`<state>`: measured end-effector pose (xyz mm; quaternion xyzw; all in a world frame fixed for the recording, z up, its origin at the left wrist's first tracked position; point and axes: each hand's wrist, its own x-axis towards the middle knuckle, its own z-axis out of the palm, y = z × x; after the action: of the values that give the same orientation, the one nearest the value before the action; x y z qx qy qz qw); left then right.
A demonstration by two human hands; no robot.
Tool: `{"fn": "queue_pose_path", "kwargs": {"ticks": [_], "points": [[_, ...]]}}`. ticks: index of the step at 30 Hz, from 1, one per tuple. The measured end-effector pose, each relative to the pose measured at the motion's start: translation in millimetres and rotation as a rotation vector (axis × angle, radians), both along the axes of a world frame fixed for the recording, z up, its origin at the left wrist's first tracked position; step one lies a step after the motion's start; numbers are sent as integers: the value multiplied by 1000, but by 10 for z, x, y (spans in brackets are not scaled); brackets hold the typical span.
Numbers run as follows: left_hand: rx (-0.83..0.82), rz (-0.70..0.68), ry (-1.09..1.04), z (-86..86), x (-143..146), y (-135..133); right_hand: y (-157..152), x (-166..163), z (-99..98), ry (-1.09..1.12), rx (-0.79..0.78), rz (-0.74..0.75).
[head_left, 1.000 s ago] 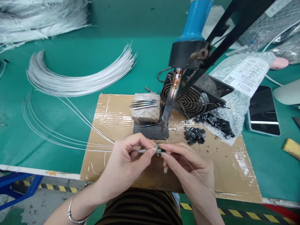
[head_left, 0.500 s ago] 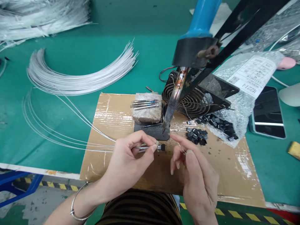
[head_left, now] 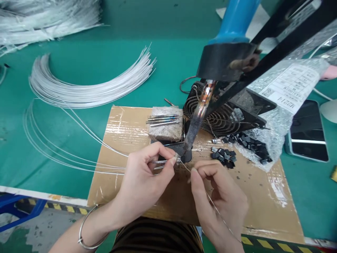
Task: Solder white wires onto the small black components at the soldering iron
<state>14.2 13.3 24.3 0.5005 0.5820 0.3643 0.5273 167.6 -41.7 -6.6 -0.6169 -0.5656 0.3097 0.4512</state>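
My left hand (head_left: 149, 179) is closed in a pinch on several thin white wires (head_left: 110, 166), which trail off to the left. A small black connector, partly hidden, sits just past its fingertips. My right hand (head_left: 219, 193) is closed, pinching a thin solder wire (head_left: 218, 212) between thumb and index finger. One end of the solder reaches up to the left fingertips; its other end runs down past the right palm. Above the fingertips, the soldering iron (head_left: 196, 123) slants down in its stand, its tip by a dark plate (head_left: 187, 154).
Spare tips lie on a wrapped block (head_left: 165, 131) beside the iron. A black fan (head_left: 223, 116) stands behind. Loose black connectors (head_left: 223, 157) lie to the right, near a bubble-wrap bag (head_left: 276, 116) and phone (head_left: 308, 130). A white wire bundle (head_left: 86, 95) rests at left.
My right hand has closed its fingers on the solder wire and brought the wire's end to the left fingertips. My left hand keeps its pinch, almost in place. The view has shifted slightly.
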Motion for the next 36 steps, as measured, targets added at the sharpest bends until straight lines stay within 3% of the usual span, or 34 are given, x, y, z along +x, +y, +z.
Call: {"fn": "queue_pose_path", "kwargs": {"ticks": [11, 20, 27, 36], "points": [[-10, 47, -51, 45, 42, 75, 38, -109, 133, 332, -153, -150], [28, 36, -60, 67, 89, 118, 71, -87, 168, 334, -156, -166], [18, 40, -67, 98, 80, 108, 68, 1, 102, 302, -34, -89], [9, 37, -55, 126, 74, 97, 70, -13, 136, 332, -44, -88]]}}
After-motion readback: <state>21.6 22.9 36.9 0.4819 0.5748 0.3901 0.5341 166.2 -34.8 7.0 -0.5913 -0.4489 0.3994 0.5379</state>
